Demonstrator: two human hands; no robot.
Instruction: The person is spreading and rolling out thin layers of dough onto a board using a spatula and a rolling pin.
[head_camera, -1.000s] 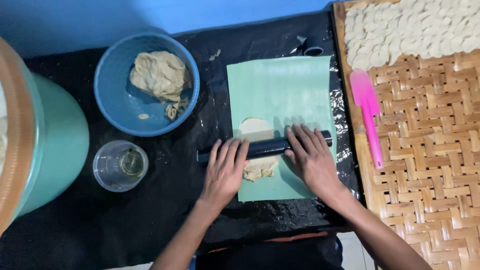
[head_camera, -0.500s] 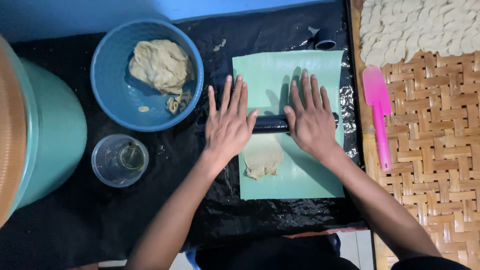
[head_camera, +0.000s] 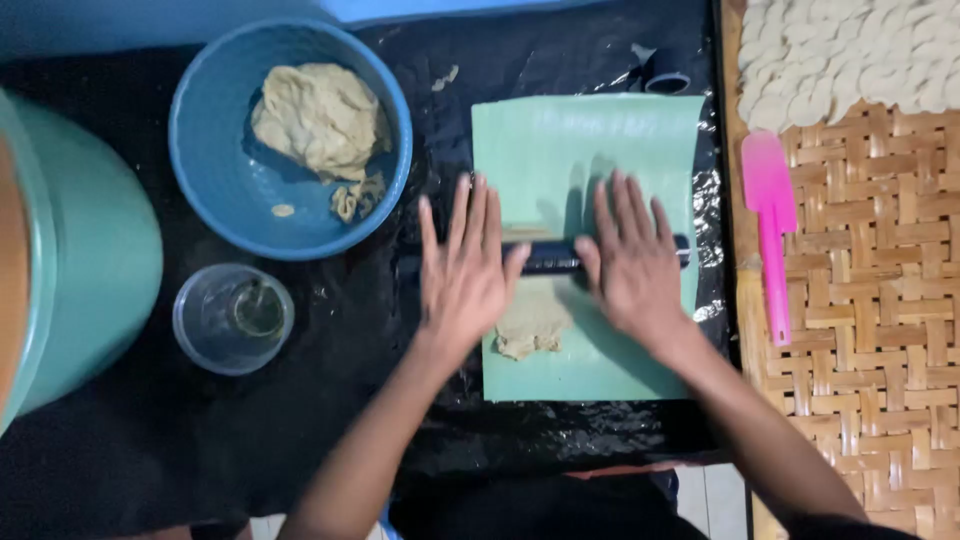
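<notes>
1. Pressing flat on a dark rolling pin (head_camera: 553, 256), centre of frame: left hand (head_camera: 468, 275) and right hand (head_camera: 632, 265), fingers spread and straight, palms down, gripping nothing.
2. Pin lies crosswise over a flattened dough sheet (head_camera: 532, 322); dough shows just below the pin, between the hands.
3. Dough rests on a pale green mat (head_camera: 590, 140) over black plastic sheeting (head_camera: 330, 420).
4. Upper left: blue bowl (head_camera: 215, 180) with a dough lump (head_camera: 318, 118).
5. Lower left: clear cup (head_camera: 232, 318); teal container (head_camera: 85, 260) at the left edge.
6. Right: woven tray (head_camera: 870, 340), pink spatula (head_camera: 771, 225), cut dough pieces (head_camera: 850, 55) at upper right.
</notes>
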